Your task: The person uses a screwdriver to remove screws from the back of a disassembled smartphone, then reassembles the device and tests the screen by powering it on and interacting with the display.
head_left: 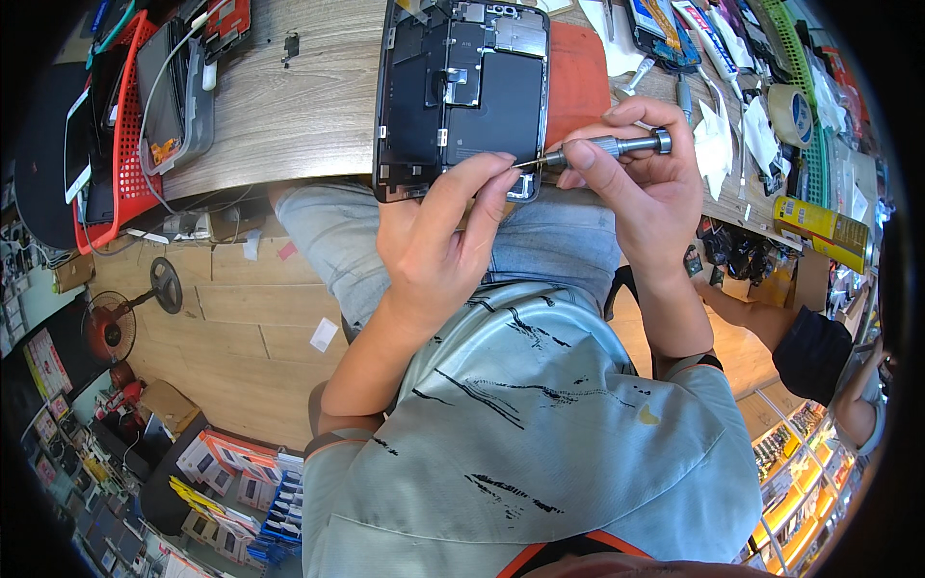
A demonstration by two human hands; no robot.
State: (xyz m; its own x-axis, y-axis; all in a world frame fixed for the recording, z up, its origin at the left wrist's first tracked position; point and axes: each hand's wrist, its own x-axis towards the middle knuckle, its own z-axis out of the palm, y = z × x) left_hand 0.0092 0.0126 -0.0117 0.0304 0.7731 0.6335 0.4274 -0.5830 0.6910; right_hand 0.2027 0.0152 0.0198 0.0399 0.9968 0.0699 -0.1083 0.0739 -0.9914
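Observation:
An opened phone (496, 106) lies at the front edge of the wooden desk (279, 125), its black internals and metal shields exposed, partly over an orange-red mat (578, 77). My right hand (641, 193) grips a grey metal screwdriver (609, 148), held almost level with its thin tip pointing left at the phone's lower edge. My left hand (434, 231) is closed at that lower edge, thumb and forefinger pinched beside the tip; what they hold is too small to make out, and its other fingers are hidden.
A red basket (130, 144) and clear bin (198, 106) of devices sit left. Tools, tape (790, 116), paper scraps and a yellow can (819, 231) crowd the right. A fan (111, 328) stands on the floor (231, 356). Another person's leg (752, 318) shows at right.

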